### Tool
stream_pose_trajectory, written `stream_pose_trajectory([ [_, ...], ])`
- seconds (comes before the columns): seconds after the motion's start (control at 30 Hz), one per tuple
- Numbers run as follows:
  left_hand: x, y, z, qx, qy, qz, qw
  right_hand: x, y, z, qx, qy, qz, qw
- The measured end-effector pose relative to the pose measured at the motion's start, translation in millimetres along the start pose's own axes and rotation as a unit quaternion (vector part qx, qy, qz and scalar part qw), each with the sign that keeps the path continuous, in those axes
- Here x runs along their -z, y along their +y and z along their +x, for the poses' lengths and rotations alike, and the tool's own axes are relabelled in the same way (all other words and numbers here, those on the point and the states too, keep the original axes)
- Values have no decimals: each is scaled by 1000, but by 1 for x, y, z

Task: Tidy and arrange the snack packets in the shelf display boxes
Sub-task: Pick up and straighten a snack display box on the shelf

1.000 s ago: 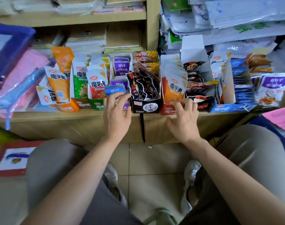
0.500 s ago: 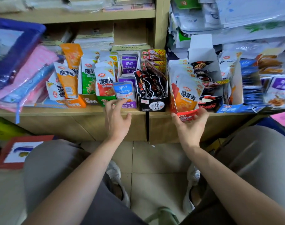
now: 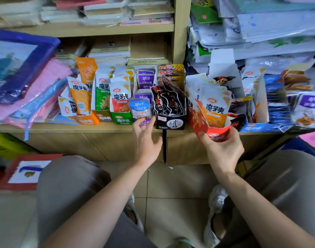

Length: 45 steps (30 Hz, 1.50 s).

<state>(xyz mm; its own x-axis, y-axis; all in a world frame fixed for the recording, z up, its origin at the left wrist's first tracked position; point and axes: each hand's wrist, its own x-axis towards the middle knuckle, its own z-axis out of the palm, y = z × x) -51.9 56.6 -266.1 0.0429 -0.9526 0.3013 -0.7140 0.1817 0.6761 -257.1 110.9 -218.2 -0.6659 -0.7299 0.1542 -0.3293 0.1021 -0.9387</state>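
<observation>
My right hand [image 3: 223,147] grips the front of a red display box [image 3: 214,130] full of white-and-orange snack packets [image 3: 214,108]; the box is tilted and pulled out past the shelf edge. My left hand [image 3: 146,140] hovers with relaxed fingers in front of the purple box, its fingertips near a blue-and-white packet [image 3: 140,109] standing at that box's front. Between my hands stands a black display box [image 3: 170,120] with black packets.
Orange [image 3: 86,120] and green [image 3: 121,119] boxes of packets stand to the left on the wooden shelf [image 3: 63,127]. Blue boxes and loose packets [image 3: 276,102] crowd the right. Pink and blue plastic folders [image 3: 27,86] lie at far left. My knees and the tiled floor are below.
My right hand took hold of the red box and drew it out and up from the shelf. My left hand let go of the blue-and-white packet and dropped back a little.
</observation>
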Motion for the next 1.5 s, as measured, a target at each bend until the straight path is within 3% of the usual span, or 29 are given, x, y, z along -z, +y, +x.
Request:
stream_pose_trajectory([
  [0.3,-11,4,-2,-29,-42,-70,996,32,-31,-6,73,23,137,988],
  [0.47,-14,0,-1,-43,-182,-96,978,36,-35,-3,68,-10,204,977],
  [0.53,-14,-2,-3,-23,-137,-103,985,36,-34,-4,67,-29,223,972],
  [0.67,-3,-4,0,40,71,-59,995,34,-32,-8,62,-86,243,964],
  [0.73,1,-7,3,62,113,-33,991,31,-32,-12,58,-116,246,960],
  [0.9,-3,-25,9,54,84,32,994,25,-31,-23,46,-180,239,953],
  [1.1,6,-27,10,42,105,33,993,28,-31,-27,60,-197,233,950],
  [1.3,1,-26,-6,26,215,-66,974,23,-24,-30,50,-213,187,958],
  [1.5,-6,-20,-2,121,175,-134,968,15,-10,-37,46,-200,162,965],
])
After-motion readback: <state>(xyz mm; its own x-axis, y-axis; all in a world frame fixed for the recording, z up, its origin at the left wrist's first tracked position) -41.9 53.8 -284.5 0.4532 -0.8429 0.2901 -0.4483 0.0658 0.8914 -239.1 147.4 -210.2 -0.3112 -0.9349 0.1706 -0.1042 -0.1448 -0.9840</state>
